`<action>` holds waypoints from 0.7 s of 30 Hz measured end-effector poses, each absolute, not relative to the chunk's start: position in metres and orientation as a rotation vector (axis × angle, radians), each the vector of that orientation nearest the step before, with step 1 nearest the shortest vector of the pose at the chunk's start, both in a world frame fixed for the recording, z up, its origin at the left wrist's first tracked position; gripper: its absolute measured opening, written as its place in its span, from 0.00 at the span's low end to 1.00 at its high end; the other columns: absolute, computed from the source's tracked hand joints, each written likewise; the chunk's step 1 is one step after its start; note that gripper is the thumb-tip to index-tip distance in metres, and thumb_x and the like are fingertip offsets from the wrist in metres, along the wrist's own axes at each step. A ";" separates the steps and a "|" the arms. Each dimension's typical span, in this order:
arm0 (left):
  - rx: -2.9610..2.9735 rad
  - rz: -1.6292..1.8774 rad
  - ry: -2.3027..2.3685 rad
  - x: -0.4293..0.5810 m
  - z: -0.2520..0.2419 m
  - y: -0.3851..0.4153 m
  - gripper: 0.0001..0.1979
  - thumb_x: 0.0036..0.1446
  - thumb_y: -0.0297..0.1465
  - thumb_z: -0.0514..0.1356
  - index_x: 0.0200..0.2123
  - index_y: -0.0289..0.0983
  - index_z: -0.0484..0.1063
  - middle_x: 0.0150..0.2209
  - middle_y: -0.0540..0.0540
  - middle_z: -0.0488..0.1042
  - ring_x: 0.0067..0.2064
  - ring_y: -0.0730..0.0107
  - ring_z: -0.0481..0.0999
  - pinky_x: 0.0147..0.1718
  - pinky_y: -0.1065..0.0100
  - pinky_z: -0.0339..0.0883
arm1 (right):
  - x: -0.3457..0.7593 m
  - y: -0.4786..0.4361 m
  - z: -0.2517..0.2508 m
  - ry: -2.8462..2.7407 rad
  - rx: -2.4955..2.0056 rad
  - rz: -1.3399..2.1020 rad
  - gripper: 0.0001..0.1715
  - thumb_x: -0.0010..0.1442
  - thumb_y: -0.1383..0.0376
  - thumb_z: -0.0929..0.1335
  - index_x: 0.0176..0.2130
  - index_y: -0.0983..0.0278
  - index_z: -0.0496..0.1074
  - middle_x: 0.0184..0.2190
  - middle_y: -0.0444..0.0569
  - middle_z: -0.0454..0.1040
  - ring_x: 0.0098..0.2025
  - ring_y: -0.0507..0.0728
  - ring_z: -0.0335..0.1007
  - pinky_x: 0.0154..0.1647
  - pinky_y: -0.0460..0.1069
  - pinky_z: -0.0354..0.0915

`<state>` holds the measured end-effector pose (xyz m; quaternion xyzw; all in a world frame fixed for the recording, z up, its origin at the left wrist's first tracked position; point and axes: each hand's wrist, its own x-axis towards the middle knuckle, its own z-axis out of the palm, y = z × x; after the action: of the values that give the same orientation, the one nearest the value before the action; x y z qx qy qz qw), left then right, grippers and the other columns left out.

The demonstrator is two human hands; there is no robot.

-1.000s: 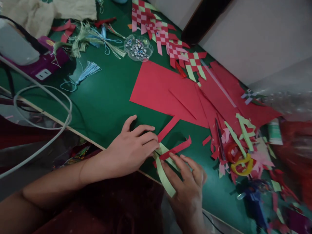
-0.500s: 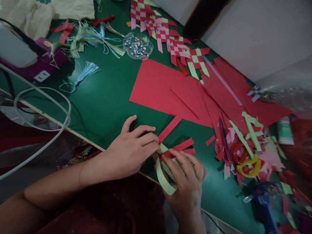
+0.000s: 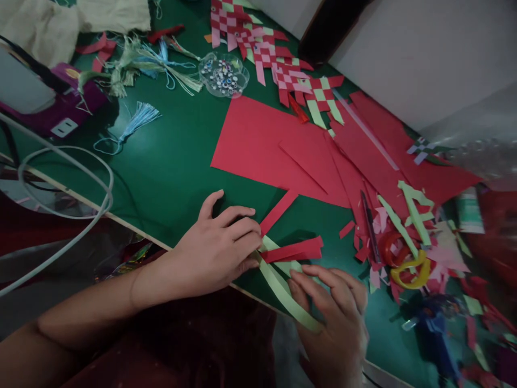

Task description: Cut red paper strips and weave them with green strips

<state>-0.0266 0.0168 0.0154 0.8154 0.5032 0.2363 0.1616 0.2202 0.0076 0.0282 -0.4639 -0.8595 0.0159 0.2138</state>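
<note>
Near the table's front edge, red paper strips (image 3: pixel 297 249) and light green paper strips (image 3: pixel 286 293) cross each other. My left hand (image 3: pixel 224 245) pinches the crossing between thumb and fingers, its index finger raised. Another red strip (image 3: pixel 279 211) sticks out up and right from under its fingertips. To the right, my right hand (image 3: pixel 333 307) has its fingers closed on a light green strip, and a longer green strip curves down against its thumb side. The crossing itself is mostly hidden by my left fingers.
Red paper sheets (image 3: pixel 258 145) lie beyond my hands. Woven paper fish (image 3: pixel 283 70), a dish of small eyes (image 3: pixel 224 75) and a blue tassel (image 3: pixel 139 118) are farther back. Right: yellow-handled scissors (image 3: pixel 412 272), paper scraps, a blue glue gun (image 3: pixel 438 334). Left: a looped cable (image 3: pixel 109 188).
My right hand has moved right and slightly down, away from my left hand. The looped green strip has straightened out, and the red strips lie closer together. My left hand has hardly moved.
</note>
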 end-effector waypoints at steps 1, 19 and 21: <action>2.326 0.676 1.429 -0.027 0.016 0.017 0.10 0.63 0.40 0.62 0.42 0.40 0.71 0.46 0.51 0.78 0.60 0.57 0.68 0.66 0.43 0.32 | 0.223 0.006 0.028 -2.422 -1.287 0.068 0.10 0.62 0.66 0.71 0.44 0.56 0.75 0.43 0.50 0.75 0.47 0.63 0.65 0.48 0.59 0.61; 2.336 0.643 1.435 -0.027 0.018 0.017 0.11 0.61 0.39 0.63 0.45 0.41 0.71 0.46 0.51 0.78 0.61 0.55 0.67 0.66 0.43 0.34 | 0.243 0.022 0.041 -2.032 -1.474 -0.091 0.23 0.64 0.73 0.66 0.56 0.59 0.74 0.46 0.55 0.77 0.46 0.65 0.72 0.50 0.62 0.65; 2.339 0.645 1.440 -0.026 0.017 0.017 0.11 0.61 0.39 0.63 0.44 0.41 0.72 0.46 0.51 0.78 0.61 0.55 0.67 0.66 0.43 0.34 | 0.238 0.014 0.047 -1.890 -1.481 -0.119 0.25 0.63 0.73 0.66 0.57 0.58 0.73 0.44 0.54 0.78 0.46 0.66 0.73 0.48 0.62 0.67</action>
<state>-0.0260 0.0172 0.0168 0.8184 0.5037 0.2258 0.1596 0.2380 0.0140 0.0466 -0.5744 -0.7335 -0.0461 0.3604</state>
